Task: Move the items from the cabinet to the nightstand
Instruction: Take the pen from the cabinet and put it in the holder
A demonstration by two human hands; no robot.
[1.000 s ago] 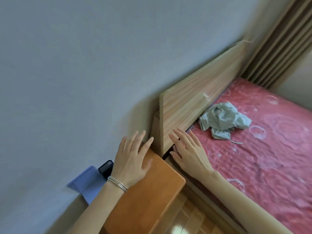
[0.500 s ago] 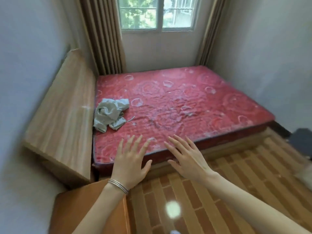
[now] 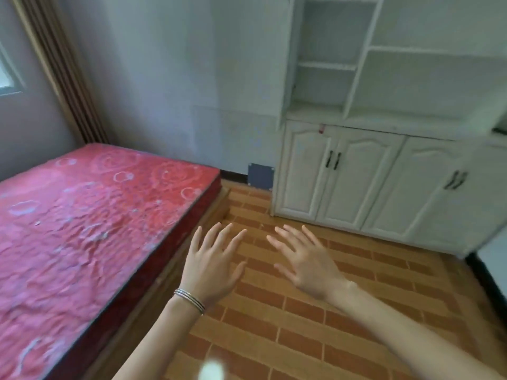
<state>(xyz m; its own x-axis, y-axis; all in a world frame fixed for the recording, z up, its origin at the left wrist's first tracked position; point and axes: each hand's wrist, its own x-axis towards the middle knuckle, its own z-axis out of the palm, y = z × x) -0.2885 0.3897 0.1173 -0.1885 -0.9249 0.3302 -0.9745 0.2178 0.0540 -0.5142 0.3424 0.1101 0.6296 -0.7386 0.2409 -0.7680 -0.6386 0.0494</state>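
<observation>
A white cabinet (image 3: pixel 356 176) fills the right side of the view, with shut lower doors bearing black handles and open shelves above that look bare. My left hand (image 3: pixel 211 264), with thin bracelets on the wrist, is held out over the floor, fingers spread and holding nothing. My right hand (image 3: pixel 307 261) hovers beside it, also spread with nothing in it. Both hands are well short of the cabinet. The nightstand is out of view, and I see no items on the shelves.
A bed with a red patterned mattress (image 3: pixel 90 220) takes up the left. Brown striped tile floor (image 3: pixel 315 319) runs from the bed to the cabinet. A curtain (image 3: pixel 63 72) hangs at the far left, and a small grey panel (image 3: pixel 260 176) sits low on the wall.
The view has swung right, from the nightstand and headboard across the bed to the white cabinet. Both hands have stayed spread and held nothing throughout.
</observation>
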